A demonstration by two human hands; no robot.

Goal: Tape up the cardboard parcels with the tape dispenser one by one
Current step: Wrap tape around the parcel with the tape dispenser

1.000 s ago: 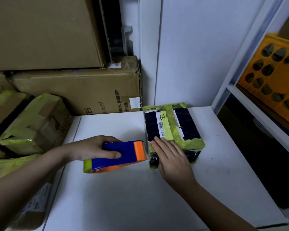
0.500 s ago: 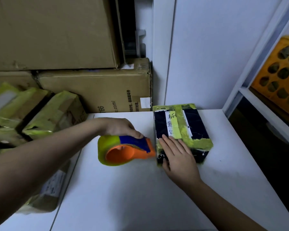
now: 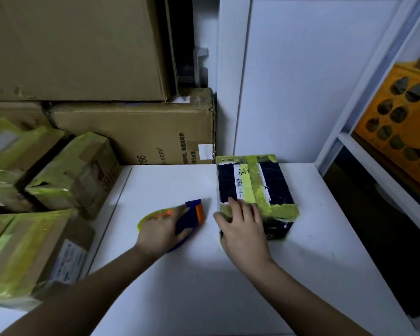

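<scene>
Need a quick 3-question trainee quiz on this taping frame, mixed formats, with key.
1. True or false: the tape dispenser is pressed against the dark parcel.
2. Which hand grips the dispenser? A) left hand B) right hand
3. Fill in: the right hand rests on the parcel's ____ corner.

Key: 1 false, a gap of white table separates them; 2 A; 3 near left.

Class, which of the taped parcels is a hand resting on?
The dark parcel on the white table, under the right hand; the brown ones lie untouched at left.
</scene>
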